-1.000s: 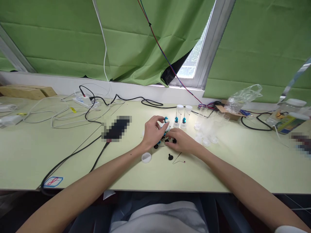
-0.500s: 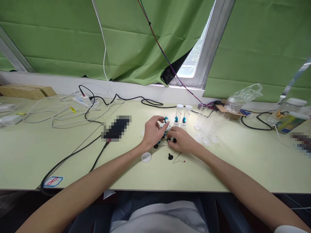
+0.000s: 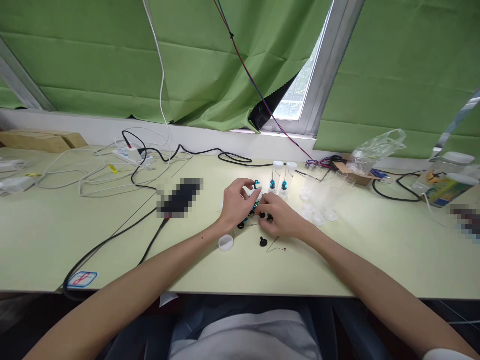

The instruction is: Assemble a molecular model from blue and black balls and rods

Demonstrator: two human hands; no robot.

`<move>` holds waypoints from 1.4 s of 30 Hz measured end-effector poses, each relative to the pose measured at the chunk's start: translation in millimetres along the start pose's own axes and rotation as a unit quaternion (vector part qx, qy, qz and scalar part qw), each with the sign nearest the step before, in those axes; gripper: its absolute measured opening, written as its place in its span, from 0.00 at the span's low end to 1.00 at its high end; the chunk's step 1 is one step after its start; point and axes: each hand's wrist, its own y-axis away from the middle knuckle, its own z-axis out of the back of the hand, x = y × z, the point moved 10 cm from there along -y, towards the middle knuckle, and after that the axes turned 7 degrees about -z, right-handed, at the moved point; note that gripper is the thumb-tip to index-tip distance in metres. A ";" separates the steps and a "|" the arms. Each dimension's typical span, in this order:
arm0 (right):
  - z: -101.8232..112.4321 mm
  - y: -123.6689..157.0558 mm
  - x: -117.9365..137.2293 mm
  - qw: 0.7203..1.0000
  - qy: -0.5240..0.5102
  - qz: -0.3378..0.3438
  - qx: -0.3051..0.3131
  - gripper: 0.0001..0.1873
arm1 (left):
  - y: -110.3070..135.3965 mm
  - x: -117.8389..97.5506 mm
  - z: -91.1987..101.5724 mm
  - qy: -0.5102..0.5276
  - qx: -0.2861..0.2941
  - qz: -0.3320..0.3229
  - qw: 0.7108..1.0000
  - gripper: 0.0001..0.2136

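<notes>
Hands meet: left hand [image 3: 235,204] pinches blue part [image 3: 257,184]; right hand [image 3: 280,218] fingers black parts [image 3: 266,216].

No text can be read: the sticker [image 3: 82,279] at the desk [image 3: 56,240] edge carries a red mark too small to make out, and the box [image 3: 446,190] print is blurred.

Green curtains [image 3: 112,60] (daylit window [image 3: 296,95])

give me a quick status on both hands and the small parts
Left hand pinching a small blue part. Right hand fingering the pile of small black and blue parts. Loose black knob near.
</notes>
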 end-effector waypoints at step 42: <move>12.5 -3.6 -9.5 0.998 -0.021 -0.055 -0.016 0.06 | -2.4 22.0 21.6 0.107 -0.104 0.103 0.983 0.14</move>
